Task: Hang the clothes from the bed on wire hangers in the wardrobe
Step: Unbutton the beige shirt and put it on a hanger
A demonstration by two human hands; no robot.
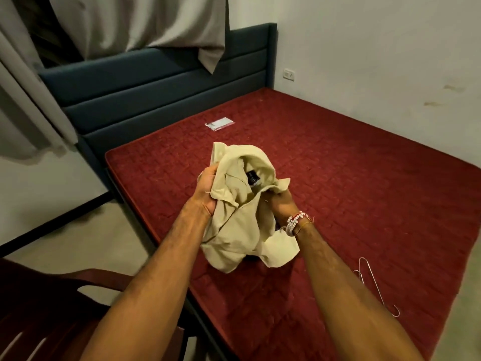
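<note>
A crumpled beige shirt (239, 220) with a black neck label hangs bunched above the near part of the red mattress (351, 165). My left hand (208, 188) grips its left side near the collar. My right hand (279, 204), with bead bracelets at the wrist, holds the fabric from the right, its fingers partly buried in the cloth. A wire hanger (374, 285) lies on the mattress near its right edge, to the right of my right forearm. The wardrobe is out of view.
A small plastic packet (220, 123) lies on the mattress near the blue padded headboard (156, 97). Grey curtains (135, 22) hang above the headboard. A dark wooden chair (52, 308) stands at the lower left, close to the bed's edge.
</note>
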